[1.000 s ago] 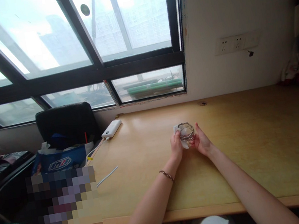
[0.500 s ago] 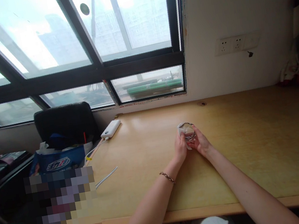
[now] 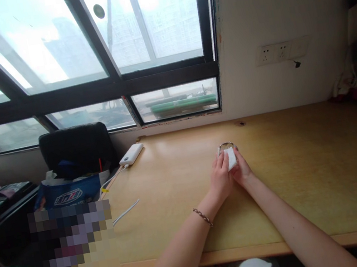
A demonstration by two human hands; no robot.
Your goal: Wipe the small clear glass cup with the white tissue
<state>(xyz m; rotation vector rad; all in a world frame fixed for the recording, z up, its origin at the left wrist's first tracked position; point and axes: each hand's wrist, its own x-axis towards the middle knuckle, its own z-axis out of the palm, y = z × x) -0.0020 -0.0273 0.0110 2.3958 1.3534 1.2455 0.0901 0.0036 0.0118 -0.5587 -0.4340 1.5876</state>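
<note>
Over the middle of the desk [image 3: 167,227], my right hand [image 3: 243,170] is closed on a shiny, silvery ring-shaped item [image 3: 226,144]. Its upper arc shows above the fingers; the lower part is covered. My left hand [image 3: 221,175], with a braided bracelet on the wrist, presses a folded white tissue [image 3: 231,159] against the ring's near side. The two hands are close together, and the fingertips are partly hidden behind the tissue.
A white power bank [image 3: 131,154] with a white cable lies at the desk's left edge. Beyond that edge stand a black chair [image 3: 75,147] and a blue bag [image 3: 67,192]. Windows and a wall with sockets [image 3: 275,53] border the far side.
My left hand has shifted right, bringing the white tissue across the front of the ring. Earlier the ring's open middle was visible between both hands; now the tissue covers much of it.
</note>
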